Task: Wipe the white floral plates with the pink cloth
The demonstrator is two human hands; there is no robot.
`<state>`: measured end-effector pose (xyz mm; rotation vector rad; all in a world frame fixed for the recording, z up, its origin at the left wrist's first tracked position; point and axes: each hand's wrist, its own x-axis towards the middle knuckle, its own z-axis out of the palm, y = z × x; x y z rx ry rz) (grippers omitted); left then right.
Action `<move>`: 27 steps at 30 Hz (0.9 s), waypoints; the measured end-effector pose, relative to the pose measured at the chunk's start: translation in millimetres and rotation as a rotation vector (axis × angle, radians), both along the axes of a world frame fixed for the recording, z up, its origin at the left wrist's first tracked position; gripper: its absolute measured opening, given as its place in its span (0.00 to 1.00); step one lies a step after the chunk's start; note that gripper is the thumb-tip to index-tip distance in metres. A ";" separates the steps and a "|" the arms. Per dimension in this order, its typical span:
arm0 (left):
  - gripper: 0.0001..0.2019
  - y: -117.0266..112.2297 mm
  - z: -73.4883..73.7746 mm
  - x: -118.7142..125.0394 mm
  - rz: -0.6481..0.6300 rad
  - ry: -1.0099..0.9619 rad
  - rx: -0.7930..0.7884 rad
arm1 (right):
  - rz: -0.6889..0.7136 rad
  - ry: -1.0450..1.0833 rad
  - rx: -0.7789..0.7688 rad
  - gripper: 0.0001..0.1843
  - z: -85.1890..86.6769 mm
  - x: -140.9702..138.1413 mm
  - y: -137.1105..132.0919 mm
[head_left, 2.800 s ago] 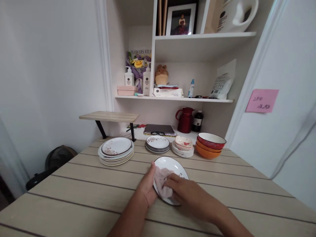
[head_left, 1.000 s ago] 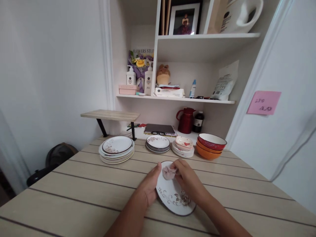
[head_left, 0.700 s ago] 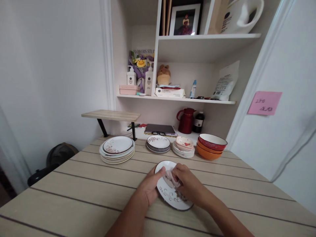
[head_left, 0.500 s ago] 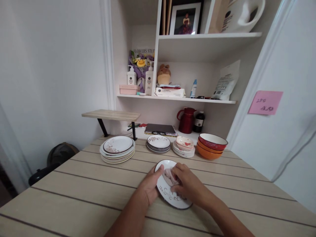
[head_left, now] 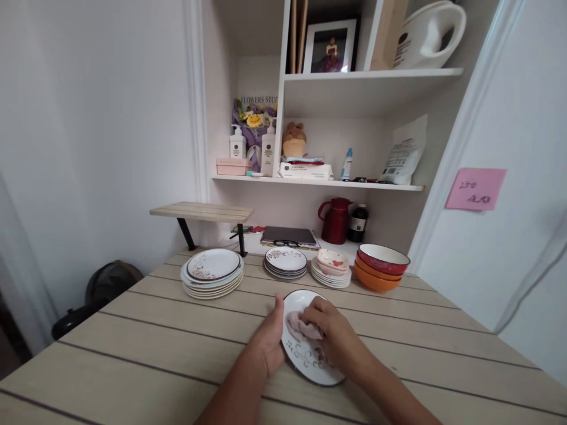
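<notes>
A white plate (head_left: 305,360) with a dark rim and brown floral pattern is tilted just above or on the table; I cannot tell which. My left hand (head_left: 269,339) grips its left edge, thumb up along the rim and fingers partly hidden beneath. In my right hand (head_left: 332,330) is a bunched pale pink cloth (head_left: 299,324), pressed against the upper part of the plate's face. The fingers of that hand are curled round the cloth.
Along the table's back stand a stack of large plates (head_left: 212,265), a stack of smaller plates (head_left: 286,260), small dishes with pink bowls (head_left: 332,262), and red and orange bowls (head_left: 381,268). Behind are a wooden riser (head_left: 201,211), a laptop (head_left: 290,236) and a red jug (head_left: 335,221).
My right hand has shifted the cloth slightly left across the plate. My left thumb has moved off the plate's face to its edge. The view has tilted up slightly.
</notes>
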<state>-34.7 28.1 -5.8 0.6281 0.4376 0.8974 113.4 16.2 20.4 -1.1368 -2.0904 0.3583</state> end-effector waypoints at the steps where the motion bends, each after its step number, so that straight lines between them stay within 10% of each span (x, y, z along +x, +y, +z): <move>1: 0.38 0.3 -0.2 0.2 0.003 0.003 0.002 | -0.032 0.030 0.012 0.07 -0.3 -4.2 0.7; 16: 0.35 -1.8 1.4 -0.2 0.004 -0.038 0.064 | -0.351 -0.162 0.102 0.22 4.7 14.2 15.7; 27: 0.34 -2.5 -2.6 3.6 0.134 -0.016 0.051 | 0.078 0.047 -0.014 0.21 8.9 -8.9 8.9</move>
